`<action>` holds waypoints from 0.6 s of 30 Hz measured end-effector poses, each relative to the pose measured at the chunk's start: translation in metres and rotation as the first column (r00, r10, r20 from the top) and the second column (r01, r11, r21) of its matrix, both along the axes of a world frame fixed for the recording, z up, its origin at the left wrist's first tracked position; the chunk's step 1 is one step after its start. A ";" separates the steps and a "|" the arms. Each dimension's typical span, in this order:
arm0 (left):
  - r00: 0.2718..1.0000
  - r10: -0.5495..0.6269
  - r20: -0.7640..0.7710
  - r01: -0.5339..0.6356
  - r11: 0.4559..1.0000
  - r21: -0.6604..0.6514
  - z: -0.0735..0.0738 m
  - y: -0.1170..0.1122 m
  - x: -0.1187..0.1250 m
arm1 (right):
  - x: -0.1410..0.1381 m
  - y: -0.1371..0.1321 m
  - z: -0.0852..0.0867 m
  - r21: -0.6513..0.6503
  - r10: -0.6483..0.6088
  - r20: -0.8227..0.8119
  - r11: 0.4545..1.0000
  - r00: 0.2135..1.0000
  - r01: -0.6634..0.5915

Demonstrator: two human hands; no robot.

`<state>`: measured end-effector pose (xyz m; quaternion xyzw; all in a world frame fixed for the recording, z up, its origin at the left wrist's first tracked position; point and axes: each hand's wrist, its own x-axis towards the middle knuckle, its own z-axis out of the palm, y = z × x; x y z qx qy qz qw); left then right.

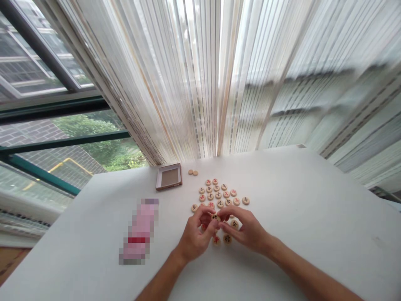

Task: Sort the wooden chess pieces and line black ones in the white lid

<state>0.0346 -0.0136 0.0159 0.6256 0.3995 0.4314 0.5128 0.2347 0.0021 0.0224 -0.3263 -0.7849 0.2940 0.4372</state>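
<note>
My left hand and my right hand meet over a group of round wooden Chinese chess pieces. Between their fingertips is one Chinese chess piece with a black character, pinched from both sides. Below the hands, a red-marked piece and a black-marked piece lie on the white table. Another black-marked piece shows beside my right fingers. Several more pieces, such as a red one, lie in rows beyond the hands. My fingers cover part of the group.
An open shallow box lies at the table's back left. Two plain-faced pieces rest beside it. A pixelated pink object lies on the left. Striped curtains hang along the far edge, with an open window at left.
</note>
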 end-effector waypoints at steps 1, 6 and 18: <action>1.000 0.007 -0.008 -0.007 1.000 0.003 -0.001 0.000 0.000 | 0.000 0.000 0.000 -0.006 0.005 0.002 1.000 1.000 -0.005; 1.000 0.025 -0.018 -0.025 1.000 0.006 -0.005 0.001 -0.001 | 0.000 -0.001 -0.003 -0.053 0.039 0.026 0.998 0.999 -0.037; 0.998 0.063 0.002 -0.062 0.997 -0.033 -0.006 0.002 0.000 | 0.000 -0.001 -0.003 -0.042 0.022 0.030 0.999 0.999 -0.021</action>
